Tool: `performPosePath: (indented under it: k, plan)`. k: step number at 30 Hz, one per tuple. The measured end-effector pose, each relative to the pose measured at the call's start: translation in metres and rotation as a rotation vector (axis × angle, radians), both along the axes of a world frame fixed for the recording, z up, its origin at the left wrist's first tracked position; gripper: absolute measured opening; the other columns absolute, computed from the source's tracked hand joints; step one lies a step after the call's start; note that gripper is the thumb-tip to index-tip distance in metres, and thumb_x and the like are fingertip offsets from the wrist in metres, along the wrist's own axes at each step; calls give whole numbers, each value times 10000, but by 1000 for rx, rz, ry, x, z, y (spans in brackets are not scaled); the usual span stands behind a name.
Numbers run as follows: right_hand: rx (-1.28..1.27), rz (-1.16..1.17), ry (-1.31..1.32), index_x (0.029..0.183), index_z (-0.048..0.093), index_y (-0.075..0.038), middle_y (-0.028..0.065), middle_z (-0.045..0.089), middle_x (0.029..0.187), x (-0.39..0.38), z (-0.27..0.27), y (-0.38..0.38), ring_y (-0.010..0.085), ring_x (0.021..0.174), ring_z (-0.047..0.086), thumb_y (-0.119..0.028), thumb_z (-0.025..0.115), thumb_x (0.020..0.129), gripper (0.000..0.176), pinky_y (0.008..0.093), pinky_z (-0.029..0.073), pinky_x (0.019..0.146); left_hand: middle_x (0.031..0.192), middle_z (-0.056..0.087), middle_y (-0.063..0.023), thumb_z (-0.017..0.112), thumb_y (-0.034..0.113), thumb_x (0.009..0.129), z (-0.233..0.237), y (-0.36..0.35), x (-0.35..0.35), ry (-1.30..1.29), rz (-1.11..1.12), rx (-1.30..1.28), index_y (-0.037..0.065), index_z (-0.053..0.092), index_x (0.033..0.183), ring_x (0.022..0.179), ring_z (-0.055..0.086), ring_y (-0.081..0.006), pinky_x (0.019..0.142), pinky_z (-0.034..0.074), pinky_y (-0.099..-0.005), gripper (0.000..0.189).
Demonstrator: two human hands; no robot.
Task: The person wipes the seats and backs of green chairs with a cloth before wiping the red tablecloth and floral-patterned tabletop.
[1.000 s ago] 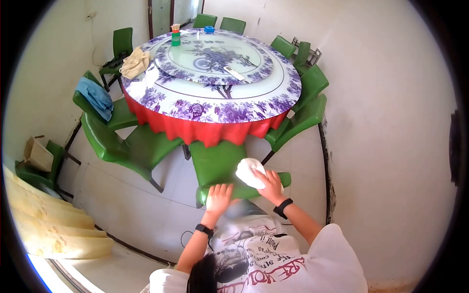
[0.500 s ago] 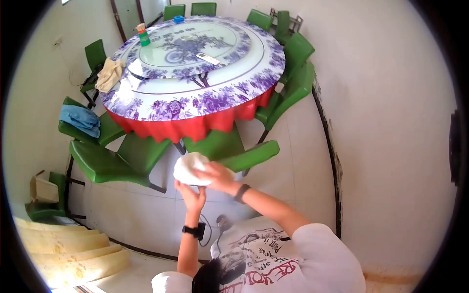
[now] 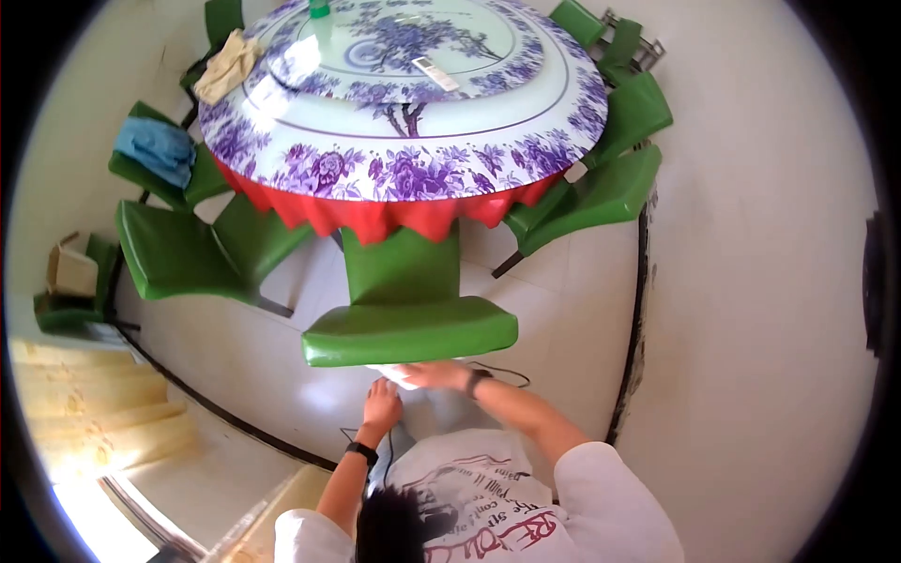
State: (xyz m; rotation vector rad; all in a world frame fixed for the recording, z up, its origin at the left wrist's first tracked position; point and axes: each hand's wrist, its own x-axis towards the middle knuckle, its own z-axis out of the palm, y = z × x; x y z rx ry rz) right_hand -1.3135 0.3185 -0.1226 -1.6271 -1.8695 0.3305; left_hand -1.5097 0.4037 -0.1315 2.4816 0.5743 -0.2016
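A white cloth [image 3: 399,376] is mostly hidden beneath the near edge of a green chair [image 3: 413,335]; only a small part of it shows. My right hand [image 3: 435,373] lies over the cloth with its fingers closed on it, close against the chair's edge. My left hand [image 3: 382,407] is lower and to the left, its fingertips bent in at the cloth's near side. Both hands are just in front of the chair seat, and the exact finger grip is partly hidden.
A round table [image 3: 404,174] with a purple flower pattern and red skirt [image 3: 375,214] stands ahead, ringed by green chairs. On it are a beige cloth [image 3: 230,66] and a remote-like white object [image 3: 435,73]. A blue cloth [image 3: 155,148] drapes a left chair. A cable [image 3: 507,372] lies on the floor.
Both hands and the white cloth have gone from above the floor beside the chair down to its near edge. The view has tilted downward, and the chair now faces me squarely.
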Motion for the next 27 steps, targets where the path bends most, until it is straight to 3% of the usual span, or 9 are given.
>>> performPosePath:
  k: [2, 4, 6, 9, 11, 17, 20, 24, 27]
  plan:
    - [-257, -20, -184, 1228, 570, -119, 92, 566, 1215, 54, 0, -63, 288, 1093, 536, -221, 589, 847, 395, 410, 450, 914, 1332, 440, -180, 524, 171, 823, 2, -25, 39, 27, -30, -53, 78, 508, 1247, 1189, 467, -354, 938, 431, -468, 434]
    - [-617, -356, 86, 1153, 611, -121, 79, 591, 1162, 103, 33, -106, 269, 1080, 543, -178, 595, 813, 345, 415, 464, 871, 1266, 511, -197, 535, 204, 833, -14, -46, 75, 6, 35, -193, 66, 536, 1202, 1091, 548, -363, 893, 458, -469, 393]
    - [-753, -276, -636, 1104, 620, -96, 104, 598, 1129, 143, 22, -167, 292, 1067, 541, -137, 572, 816, 295, 436, 464, 839, 1175, 568, -207, 542, 225, 841, -18, -56, 110, 69, 15, -300, 54, 531, 1189, 1014, 586, -371, 870, 469, -468, 388]
    - [-543, -483, -625, 1083, 615, -59, 160, 595, 1107, 167, 36, -184, 339, 1063, 526, -109, 535, 853, 248, 457, 448, 839, 1051, 624, -213, 554, 248, 846, -34, -79, 139, -150, 153, -411, 35, 528, 1171, 945, 614, -373, 857, 475, -461, 389]
    - [-661, -718, -32, 1091, 581, -45, 214, 557, 1134, 153, 44, -152, 418, 1038, 515, -21, 523, 803, 294, 489, 429, 873, 1058, 627, -214, 558, 260, 851, -11, -75, 144, -126, 272, -561, 28, 527, 1185, 952, 608, -387, 869, 468, -467, 408]
    - [-431, 229, -411, 1178, 562, -76, 172, 564, 1132, 74, -29, -64, 353, 1016, 532, -25, 587, 768, 414, 450, 466, 852, 1140, 596, -248, 520, 301, 876, -59, -69, 97, -106, 615, -721, 11, 463, 1269, 1007, 584, -425, 892, 453, -490, 492]
    - [-306, 187, -287, 1042, 631, -53, 104, 535, 1214, -6, -45, 21, 302, 967, 543, -99, 595, 832, 219, 388, 494, 787, 1171, 574, -280, 501, 316, 889, -72, -28, 57, 16, 884, -864, -12, 419, 1309, 1029, 568, -450, 912, 442, -494, 539]
    - [-117, 319, -580, 1293, 512, -154, 111, 433, 1334, -86, -26, 143, 277, 1081, 502, -172, 577, 858, 441, 376, 457, 861, 1256, 532, -277, 480, 348, 930, -44, 52, -15, -651, 1404, -581, -9, 372, 1376, 1208, 500, -374, 1002, 398, -413, 581]
    - [34, 304, -787, 1218, 548, -174, 93, 430, 1335, -126, -7, 203, 245, 1088, 494, -156, 535, 861, 359, 320, 444, 808, 1299, 503, -275, 463, 347, 941, -13, 99, -50, -745, 1501, -792, -4, 353, 1397, 1267, 455, -322, 1039, 359, -369, 586]
